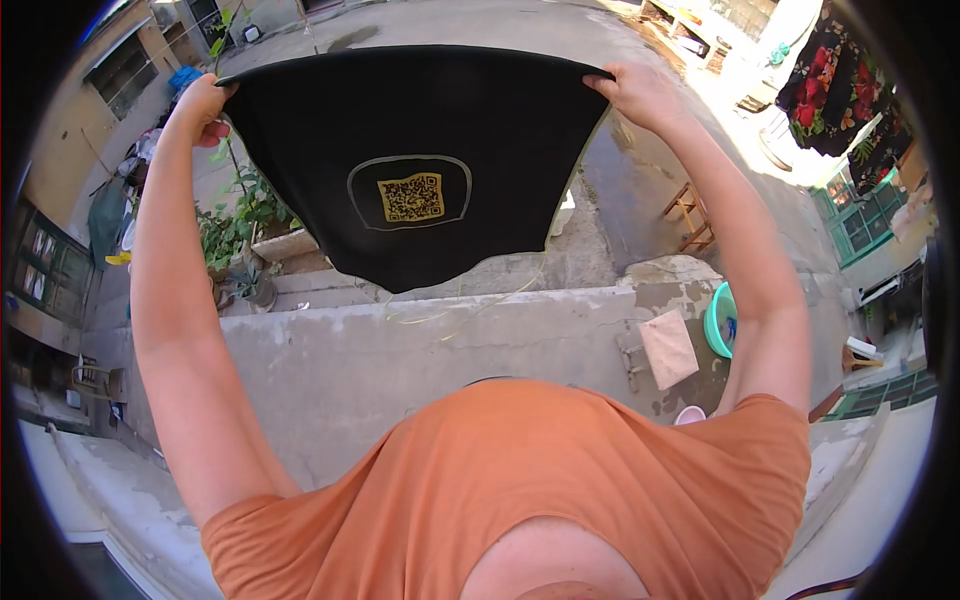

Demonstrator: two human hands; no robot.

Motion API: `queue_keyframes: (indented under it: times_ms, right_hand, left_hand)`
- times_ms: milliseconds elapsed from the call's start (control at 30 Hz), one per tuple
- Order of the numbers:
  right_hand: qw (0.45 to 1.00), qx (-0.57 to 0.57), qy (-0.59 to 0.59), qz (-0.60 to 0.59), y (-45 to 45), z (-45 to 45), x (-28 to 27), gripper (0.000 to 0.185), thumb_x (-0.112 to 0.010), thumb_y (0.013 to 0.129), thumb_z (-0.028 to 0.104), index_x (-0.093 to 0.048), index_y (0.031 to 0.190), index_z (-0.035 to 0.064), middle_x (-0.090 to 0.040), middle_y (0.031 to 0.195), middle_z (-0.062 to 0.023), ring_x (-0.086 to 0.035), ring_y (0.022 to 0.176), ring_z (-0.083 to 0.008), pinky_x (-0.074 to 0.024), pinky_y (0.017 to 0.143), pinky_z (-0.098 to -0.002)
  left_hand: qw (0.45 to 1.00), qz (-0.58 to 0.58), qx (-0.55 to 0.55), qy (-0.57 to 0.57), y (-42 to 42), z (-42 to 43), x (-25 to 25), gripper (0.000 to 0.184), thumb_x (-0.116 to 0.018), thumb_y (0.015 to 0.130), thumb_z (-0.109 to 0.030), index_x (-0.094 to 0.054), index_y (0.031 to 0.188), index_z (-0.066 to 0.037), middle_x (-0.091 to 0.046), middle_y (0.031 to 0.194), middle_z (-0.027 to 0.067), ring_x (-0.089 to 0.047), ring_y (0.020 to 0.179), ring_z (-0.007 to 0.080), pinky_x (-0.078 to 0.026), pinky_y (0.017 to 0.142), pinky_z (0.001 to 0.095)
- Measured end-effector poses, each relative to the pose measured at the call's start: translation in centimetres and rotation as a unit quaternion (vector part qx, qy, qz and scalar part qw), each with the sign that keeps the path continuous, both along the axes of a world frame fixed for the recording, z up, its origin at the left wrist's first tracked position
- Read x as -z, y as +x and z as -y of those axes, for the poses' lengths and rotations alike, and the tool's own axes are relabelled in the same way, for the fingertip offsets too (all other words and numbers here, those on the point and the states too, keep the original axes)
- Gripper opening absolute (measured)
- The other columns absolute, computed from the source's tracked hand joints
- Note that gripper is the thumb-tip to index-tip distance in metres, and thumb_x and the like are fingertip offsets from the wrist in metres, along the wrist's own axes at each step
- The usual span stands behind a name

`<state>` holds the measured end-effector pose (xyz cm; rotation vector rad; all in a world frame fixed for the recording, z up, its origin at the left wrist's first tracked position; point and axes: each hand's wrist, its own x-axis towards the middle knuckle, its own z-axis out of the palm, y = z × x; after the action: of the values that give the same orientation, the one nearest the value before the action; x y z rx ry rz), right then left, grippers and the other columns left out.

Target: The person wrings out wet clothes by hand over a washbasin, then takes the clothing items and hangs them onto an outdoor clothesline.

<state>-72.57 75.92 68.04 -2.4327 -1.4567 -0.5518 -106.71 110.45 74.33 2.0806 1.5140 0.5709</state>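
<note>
Bright daylight washes out the concrete (640,28) at upper right; shade covers the courtyard floor (330,350). Fisheye distortion bends the edges into black corners, with the foreground reasonably sharp.

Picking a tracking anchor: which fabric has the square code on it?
The black fabric, held up between left hand and right hand. It bears the yellow code; the hanging floral fabric shows none.

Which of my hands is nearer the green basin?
Your right hand, ahead of the basin on the same side; your left hand is across, at the black cloth's left corner.
</note>
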Motion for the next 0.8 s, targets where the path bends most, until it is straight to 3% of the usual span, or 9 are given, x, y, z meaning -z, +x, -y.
queue_keyframes:
  times_ms: [133,233,300,367,467,500,600,700,800]
  right_hand:
    - [0.957,0.059,0.04,-0.282,-0.6,-1.1,-4.6,0.04,-0.042,0.091,0.039,-0.057,0.098,0.0025,-0.052,0.051,-0.0058,-0.052,0.037,-0.0152,-0.0421,0.04,-0.0278]
    - [0.843,0.016,0.236,-0.483,-4.1,-0.4,-11.7,0.028,-0.04,0.093,0.019,-0.047,0.117,0.0049,-0.06,0.101,-0.0176,-0.06,0.091,-0.026,-0.0483,0.079,-0.0393]
    - [0.803,-0.156,0.404,-0.41,-5.6,0.7,-15.9,0.03,-0.037,0.093,0.017,-0.043,0.118,0.0014,-0.059,0.1,-0.0207,-0.06,0.094,-0.0283,-0.0483,0.079,-0.0407]
    - [0.736,-0.331,0.533,-0.252,-5.7,2.2,-20.8,0.029,-0.04,0.092,0.014,-0.044,0.117,0.0007,-0.06,0.1,-0.0176,-0.06,0.09,-0.0294,-0.0476,0.08,-0.0414]
    - [0.684,-0.335,0.636,0.123,-11.7,4.0,-19.7,0.038,-0.053,0.086,0.027,-0.047,0.111,-0.001,-0.058,0.094,-0.019,-0.058,0.087,-0.0321,-0.0462,0.075,-0.0432]
    - [0.681,-0.251,0.651,0.222,-12.0,2.8,-16.6,0.037,-0.053,0.085,0.031,-0.055,0.098,-0.0033,-0.059,0.083,-0.019,-0.06,0.078,-0.032,-0.0479,0.067,-0.0395]
    - [0.807,-0.157,0.503,0.267,-10.6,-3.3,-10.3,0.072,-0.052,0.083,0.037,-0.025,0.133,-0.008,-0.038,0.125,-0.0266,-0.032,0.12,-0.0428,-0.016,0.104,-0.0503]
    - [0.805,-0.281,0.522,0.018,-7.1,-7.2,-9.5,0.062,-0.054,0.08,0.039,-0.04,0.129,0.0021,-0.04,0.131,-0.0192,-0.033,0.125,-0.0365,-0.021,0.103,-0.049]
    - [0.78,-0.04,0.492,0.384,-6.3,-4.9,-13.0,0.051,-0.057,0.077,0.034,-0.052,0.119,0.0053,-0.05,0.122,-0.015,-0.042,0.117,-0.0347,-0.0289,0.098,-0.0487]
  left_hand:
    - [0.984,0.15,0.019,-0.095,-0.6,-0.6,-2.6,0.022,-0.052,0.089,-0.03,-0.052,0.108,-0.02,-0.06,0.08,0.0029,-0.06,0.055,0.0122,-0.049,0.045,0.0286]
    - [0.942,0.305,0.065,-0.125,-2.1,-1.6,-9.3,0.027,-0.05,0.09,-0.023,-0.05,0.117,-0.018,-0.064,0.092,0.0058,-0.065,0.074,0.0134,-0.055,0.057,0.0264]
    - [0.876,0.432,0.203,-0.076,-3.9,-2.2,-15.5,0.032,-0.053,0.088,-0.019,-0.048,0.119,-0.011,-0.064,0.099,0.01,-0.065,0.086,0.0205,-0.055,0.068,0.03]
    - [0.875,0.182,0.11,0.434,-5.8,0.4,-18.0,0.038,-0.055,0.086,-0.02,-0.046,0.121,-0.007,-0.061,0.105,0.0139,-0.062,0.092,0.0244,-0.052,0.075,0.0316]
    - [0.603,0.141,-0.006,0.785,-6.2,11.2,-17.2,0.054,-0.06,0.082,-0.025,-0.041,0.126,-0.001,-0.053,0.116,0.0211,-0.054,0.106,0.0329,-0.044,0.087,0.0392]
    - [0.576,0.375,0.087,0.721,-2.2,15.1,-13.1,0.062,-0.062,0.079,-0.029,-0.038,0.129,0.0,-0.048,0.122,0.0243,-0.048,0.112,0.0376,-0.039,0.091,0.0452]
    - [0.721,0.134,0.054,0.678,2.1,10.4,-6.5,0.079,-0.061,0.076,-0.044,-0.027,0.136,-0.004,-0.04,0.128,0.0218,-0.033,0.123,0.0392,-0.018,0.103,0.0511]
    - [0.72,0.158,0.198,0.646,4.3,6.8,-5.5,0.066,-0.051,0.08,-0.045,-0.037,0.133,-0.009,-0.036,0.137,0.0154,-0.025,0.13,0.0355,-0.004,0.108,0.0522]
    - [0.71,0.073,0.094,0.694,4.3,9.0,-9.1,0.059,-0.051,0.081,-0.037,-0.04,0.131,-0.009,-0.037,0.136,0.0156,-0.027,0.129,0.0361,-0.01,0.11,0.0454]
